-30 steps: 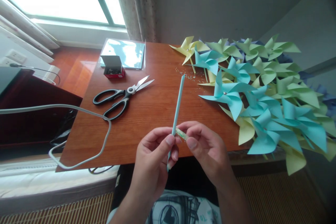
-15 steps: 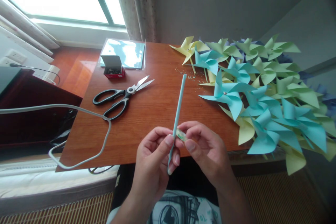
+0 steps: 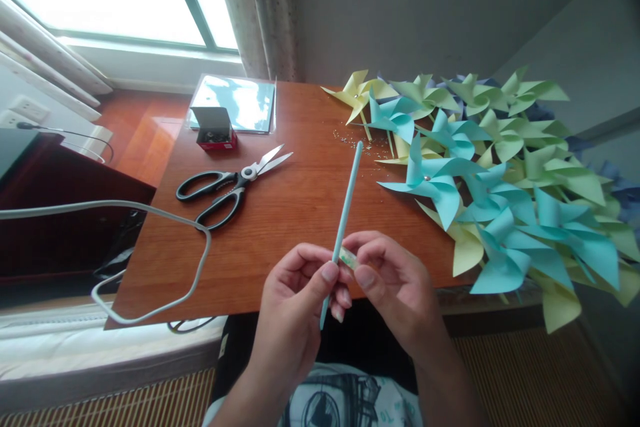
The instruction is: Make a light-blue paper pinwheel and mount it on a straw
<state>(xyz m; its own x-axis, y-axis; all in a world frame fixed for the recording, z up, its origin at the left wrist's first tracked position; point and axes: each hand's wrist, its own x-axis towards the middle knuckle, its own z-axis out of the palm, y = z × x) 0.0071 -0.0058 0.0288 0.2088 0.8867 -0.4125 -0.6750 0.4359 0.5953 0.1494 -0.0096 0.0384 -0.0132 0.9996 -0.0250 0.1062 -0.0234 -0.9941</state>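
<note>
Presently, the left hand is grasping a light blue stick, which looks like thin rolled paper, between the thumb and the fingers. The stick is tilted, with its upper end pointing away from the person, and it is held above the near edge of the brown table. The right hand is just beside it, pinching a small pale strip with green marks; the strip's near end meets the stick, or almost meets it, I cannot tell which.

To the right lie many paper pinwheels in blue, yellow, green and purple, partly overlapping one another. Near the yellow one at the far edge, tiny bits are scattered. On the left side, black-handled scissors lie with the blades apart. Behind them stands a small red box with raised lid, in front of light blue sheets.
</note>
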